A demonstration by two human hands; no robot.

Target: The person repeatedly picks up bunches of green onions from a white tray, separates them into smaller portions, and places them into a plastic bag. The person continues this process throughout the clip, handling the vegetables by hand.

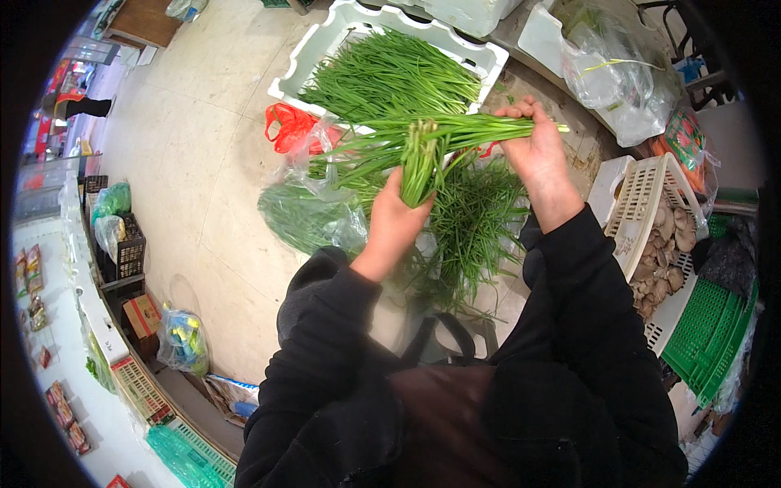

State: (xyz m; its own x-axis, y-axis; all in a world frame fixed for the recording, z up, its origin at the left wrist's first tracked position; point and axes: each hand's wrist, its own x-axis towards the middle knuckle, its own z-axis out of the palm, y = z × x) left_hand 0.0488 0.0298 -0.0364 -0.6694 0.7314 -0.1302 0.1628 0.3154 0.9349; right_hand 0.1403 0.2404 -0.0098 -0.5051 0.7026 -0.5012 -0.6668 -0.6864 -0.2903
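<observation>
My left hand (393, 213) grips a short bunch of garlic chives (421, 161), its pale cut ends pointing away from me. Across my right hand (540, 152) lies a longer bundle of green chives (482, 129), stem ends to the right and leaves trailing left behind the first bunch. Beyond both hands, a white foam box (284, 90) holds a thick layer of chives (390, 73). A loose, tangled heap of darker chives (479, 226) lies below my hands. To its left, a clear plastic bag (320, 219) contains more greens.
A red plastic bag (290, 128) lies by the foam box. At right stand a white basket (637, 201) of oyster mushrooms (662, 256) and a green crate (708, 335). Black crates (129, 247) and a shelf line the left. Another person's leg (88, 108) shows far left.
</observation>
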